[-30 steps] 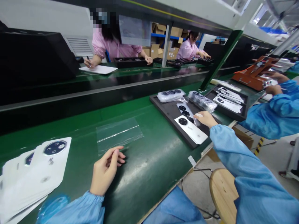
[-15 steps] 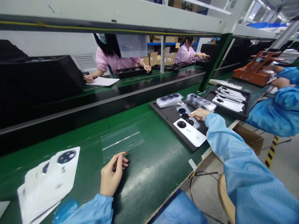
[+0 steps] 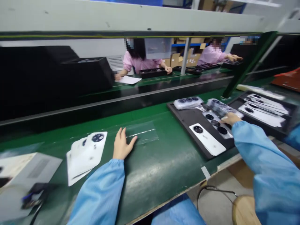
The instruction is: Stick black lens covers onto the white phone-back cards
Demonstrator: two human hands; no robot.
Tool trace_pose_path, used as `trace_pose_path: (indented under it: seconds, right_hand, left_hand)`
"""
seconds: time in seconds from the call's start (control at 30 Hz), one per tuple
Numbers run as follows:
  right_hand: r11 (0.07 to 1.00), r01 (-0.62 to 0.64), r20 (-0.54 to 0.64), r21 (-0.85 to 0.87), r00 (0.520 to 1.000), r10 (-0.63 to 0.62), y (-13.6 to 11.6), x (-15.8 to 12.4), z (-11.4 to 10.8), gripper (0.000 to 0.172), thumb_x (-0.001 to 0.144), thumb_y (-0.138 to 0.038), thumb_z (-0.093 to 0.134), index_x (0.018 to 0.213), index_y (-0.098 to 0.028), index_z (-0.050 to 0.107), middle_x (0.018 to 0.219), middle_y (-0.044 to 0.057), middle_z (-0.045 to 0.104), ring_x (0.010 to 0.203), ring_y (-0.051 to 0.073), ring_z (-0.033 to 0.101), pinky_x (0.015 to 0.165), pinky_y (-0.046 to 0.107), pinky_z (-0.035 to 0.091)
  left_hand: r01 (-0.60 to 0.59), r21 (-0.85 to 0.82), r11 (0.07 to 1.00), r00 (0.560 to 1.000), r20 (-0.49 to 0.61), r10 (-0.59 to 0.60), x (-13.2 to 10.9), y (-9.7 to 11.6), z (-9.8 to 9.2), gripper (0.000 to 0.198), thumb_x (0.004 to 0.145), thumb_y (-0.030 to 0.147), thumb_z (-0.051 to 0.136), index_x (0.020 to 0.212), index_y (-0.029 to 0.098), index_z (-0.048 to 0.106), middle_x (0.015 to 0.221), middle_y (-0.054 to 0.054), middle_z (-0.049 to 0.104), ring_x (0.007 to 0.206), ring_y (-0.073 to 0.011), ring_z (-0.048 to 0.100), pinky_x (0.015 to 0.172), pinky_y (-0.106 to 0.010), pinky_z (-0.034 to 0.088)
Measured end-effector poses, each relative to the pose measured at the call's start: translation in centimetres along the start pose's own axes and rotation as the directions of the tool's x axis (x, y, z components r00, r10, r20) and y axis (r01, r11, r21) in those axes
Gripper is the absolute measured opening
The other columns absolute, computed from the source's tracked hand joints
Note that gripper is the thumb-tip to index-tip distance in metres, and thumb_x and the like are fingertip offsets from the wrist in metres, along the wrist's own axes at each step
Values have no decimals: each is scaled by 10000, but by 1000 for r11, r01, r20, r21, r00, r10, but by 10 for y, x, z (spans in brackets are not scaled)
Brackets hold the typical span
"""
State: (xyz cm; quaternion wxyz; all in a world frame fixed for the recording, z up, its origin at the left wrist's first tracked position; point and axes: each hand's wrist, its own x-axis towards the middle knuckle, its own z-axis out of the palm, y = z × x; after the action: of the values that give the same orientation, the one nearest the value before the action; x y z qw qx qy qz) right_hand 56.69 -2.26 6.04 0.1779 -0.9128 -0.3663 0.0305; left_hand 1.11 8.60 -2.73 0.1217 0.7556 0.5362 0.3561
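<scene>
My left hand (image 3: 122,145) lies flat and open on the green conveyor belt. Its fingertips are at the edge of a clear plastic sheet (image 3: 142,132). To its left is a stack of white phone-back cards (image 3: 85,154) with dark camera rings. My right hand (image 3: 229,118) is over a black tray (image 3: 194,118), touching a white strip with dark round lenses (image 3: 215,124) next to a plastic-wrapped bundle (image 3: 217,107). Its fingers are partly hidden and blurred. A white phone-back card (image 3: 206,139) lies in the same tray.
A second black tray (image 3: 264,109) holds several white cards at the right, beside a co-worker's blue sleeve (image 3: 292,137). A grey sheet (image 3: 25,170) lies at lower left. Two people in pink (image 3: 140,61) work beyond the black conveyor housing (image 3: 84,72).
The view has swung left, shifting everything rightward in the frame. My left hand has moved from beside the plastic sheet to its edge and flattened. My right hand has moved right across the strip.
</scene>
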Motion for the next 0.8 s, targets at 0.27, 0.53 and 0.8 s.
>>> trace_pose_path:
  seconds: [0.27, 0.53, 0.8]
  right_hand:
    - [973, 190, 76, 133, 977, -201, -77, -59, 15, 141, 839, -304, 675, 923, -192, 660, 1004, 77, 672, 972, 196, 613, 886, 362, 469]
    - [649, 443, 315, 619, 616, -722, -196, -220, 98, 547, 743, -613, 611, 1124, -225, 666, 610, 12, 595, 472, 174, 503, 428, 301, 379]
    - [528, 272, 494, 804, 187, -849, -217, -341, 110, 408, 751, -553, 661, 1081, -321, 723, 585, 15, 600, 426, 178, 467, 358, 303, 360]
  left_hand:
    - [-24, 20, 1000, 992, 122, 21, 25, 14, 17, 382, 925, 355, 582, 1261, 177, 546, 1313, -109, 546, 1162, -264, 558, 977, -512, 464]
    - [71, -292, 954, 996, -39, -86, -61, 87, -44, 358, 1007, 312, 368, 1103, 113, 650, 1078, -72, 640, 1038, -207, 639, 860, -365, 548]
    - [319, -645, 694, 838, -150, -524, -188, 103, -81, 420, 1000, 269, 226, 1312, 237, 506, 1201, -128, 604, 793, -160, 703, 564, -248, 613]
